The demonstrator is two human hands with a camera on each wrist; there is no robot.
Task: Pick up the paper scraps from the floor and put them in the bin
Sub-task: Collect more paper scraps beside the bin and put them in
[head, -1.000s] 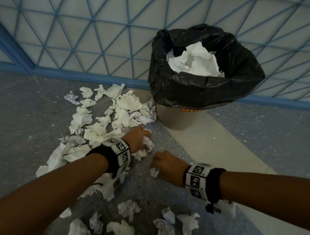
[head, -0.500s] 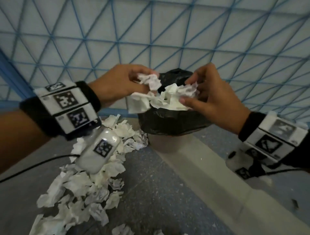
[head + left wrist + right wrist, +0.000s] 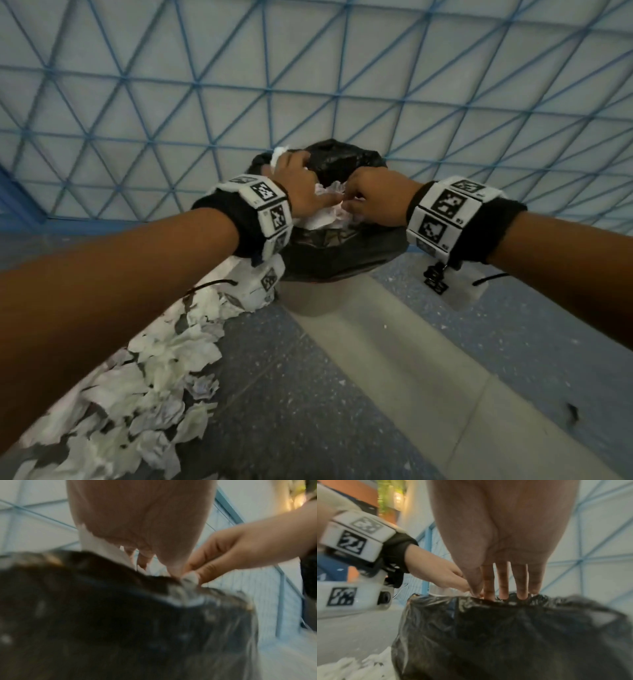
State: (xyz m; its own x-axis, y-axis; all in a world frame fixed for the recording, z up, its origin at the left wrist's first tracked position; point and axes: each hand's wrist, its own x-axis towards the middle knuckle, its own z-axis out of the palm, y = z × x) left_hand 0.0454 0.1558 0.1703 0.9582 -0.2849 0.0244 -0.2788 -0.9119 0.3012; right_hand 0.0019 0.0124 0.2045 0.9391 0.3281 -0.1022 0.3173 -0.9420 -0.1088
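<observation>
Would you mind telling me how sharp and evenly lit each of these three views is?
Head view: mostly sharp, dimly lit, wall grid lines bowed by the wide lens, crumpled white paper scraps on the floor smeared by motion at lower left. Left wrist view: heavily blurred, the black plastic bin liner a dark smear. Right wrist view: softer blur; the right hand is close and out of focus.

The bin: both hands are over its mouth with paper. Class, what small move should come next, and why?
Probably let go, so the paper drops in. Both the left hand and the right hand are at the mouth of the bin, with paper bunched between them above the black liner. Many scraps remain on the floor, so the hands are needed there again.
</observation>
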